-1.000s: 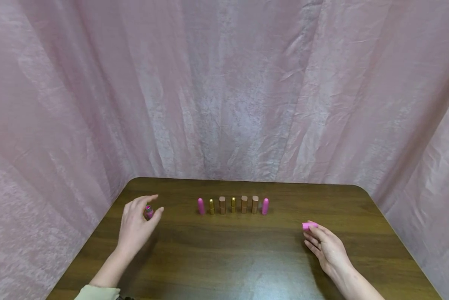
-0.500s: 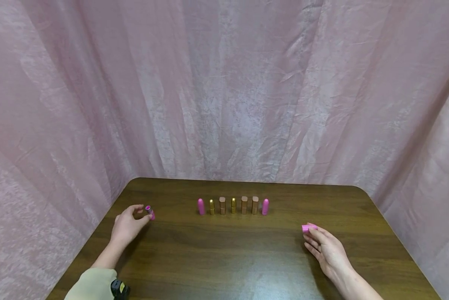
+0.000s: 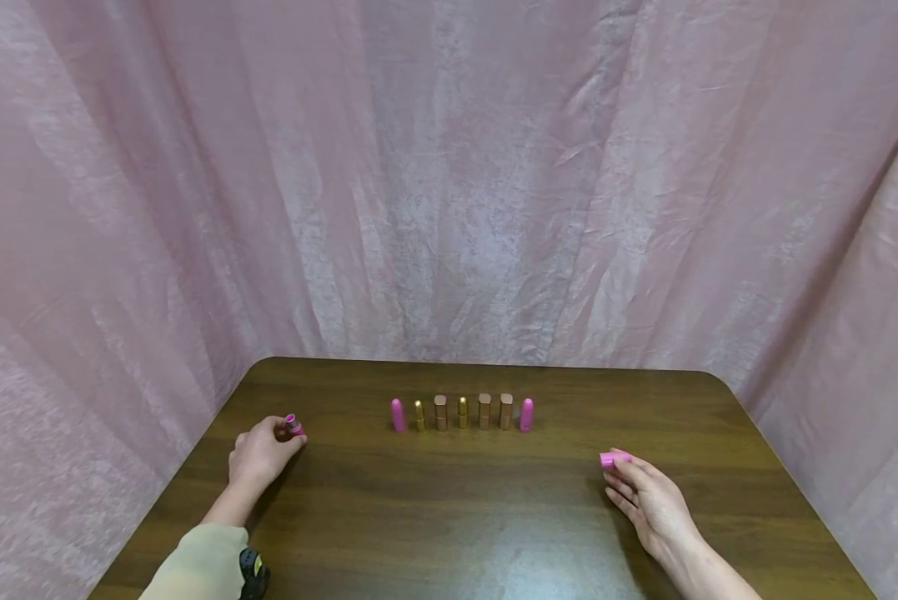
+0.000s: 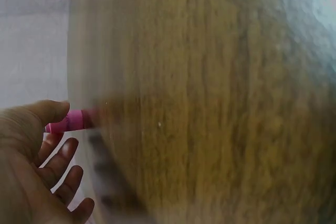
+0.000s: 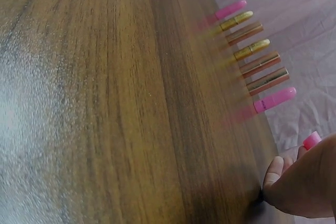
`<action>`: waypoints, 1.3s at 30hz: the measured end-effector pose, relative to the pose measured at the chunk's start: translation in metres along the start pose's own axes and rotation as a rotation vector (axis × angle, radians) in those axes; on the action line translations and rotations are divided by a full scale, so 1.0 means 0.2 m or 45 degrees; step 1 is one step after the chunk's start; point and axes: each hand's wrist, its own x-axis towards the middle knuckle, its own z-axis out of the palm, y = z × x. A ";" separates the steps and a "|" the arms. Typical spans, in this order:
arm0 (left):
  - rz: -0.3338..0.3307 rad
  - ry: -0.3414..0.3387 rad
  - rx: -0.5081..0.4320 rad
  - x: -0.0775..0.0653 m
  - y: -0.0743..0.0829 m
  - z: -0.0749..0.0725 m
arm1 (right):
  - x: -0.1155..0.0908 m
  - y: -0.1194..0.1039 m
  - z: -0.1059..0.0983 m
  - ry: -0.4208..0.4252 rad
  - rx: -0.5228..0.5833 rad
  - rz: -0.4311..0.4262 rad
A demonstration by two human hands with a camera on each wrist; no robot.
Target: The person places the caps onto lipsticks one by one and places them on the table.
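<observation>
An uncapped pink lipstick [image 3: 294,423] stands at the left side of the table, a silvery collar showing near its top. My left hand [image 3: 257,454] pinches it between thumb and forefinger. In the left wrist view, the pink lipstick base [image 4: 71,121] shows by the thumb, the other fingers of the left hand [image 4: 31,156] loosely bent below it. Over at the right, my right hand [image 3: 659,504] holds a pink lipstick cap [image 3: 612,459] on its side above the table. The right wrist view shows only the cap's end [image 5: 312,139] past the right hand [image 5: 299,182].
A row of closed lipsticks stands across the back: a pink one [image 3: 398,415] at each end, gold ones [image 3: 463,412] and rose-gold square ones [image 3: 484,412] between. The wooden table [image 3: 449,517] ends at a pink curtain [image 3: 449,208] behind and beside it.
My left hand has lowered from spread fingers around the pink lipstick to pinching it. The right hand stays nearly where it was, holding the cap. The head view has shifted slightly.
</observation>
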 end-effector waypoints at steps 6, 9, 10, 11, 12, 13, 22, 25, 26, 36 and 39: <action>-0.017 -0.003 0.013 0.00 0.00 0.00 | 0.00 0.00 0.01 -0.004 -0.003 -0.010; -0.013 0.006 0.012 0.00 -0.01 0.01 | -0.01 0.00 0.01 -0.006 -0.002 -0.015; -0.012 0.008 0.011 0.00 -0.01 0.01 | -0.01 0.00 0.01 -0.007 0.000 -0.016; -0.011 0.009 0.007 0.00 -0.02 0.01 | -0.01 0.00 0.01 -0.007 0.005 -0.018; -0.009 0.011 0.003 0.00 -0.02 0.01 | -0.01 0.00 0.01 -0.009 0.009 -0.019; -0.006 0.014 -0.003 0.00 -0.02 0.01 | -0.01 0.00 0.01 -0.010 0.014 -0.021; 0.099 -0.032 -0.133 -0.07 0.06 0.00 | -0.01 0.00 0.00 -0.011 0.034 -0.025; 0.134 -0.048 -0.176 -0.11 0.12 0.00 | -0.01 0.00 0.01 -0.015 0.022 -0.024; 0.147 -0.045 -0.182 -0.13 0.14 0.01 | -0.02 0.00 0.01 -0.015 0.018 -0.024; 0.367 0.000 -0.184 -0.22 0.33 0.03 | -0.02 0.00 0.02 -0.012 0.000 -0.031; 0.457 0.018 -0.146 -0.24 0.38 0.03 | -0.02 0.00 0.02 -0.010 0.008 -0.034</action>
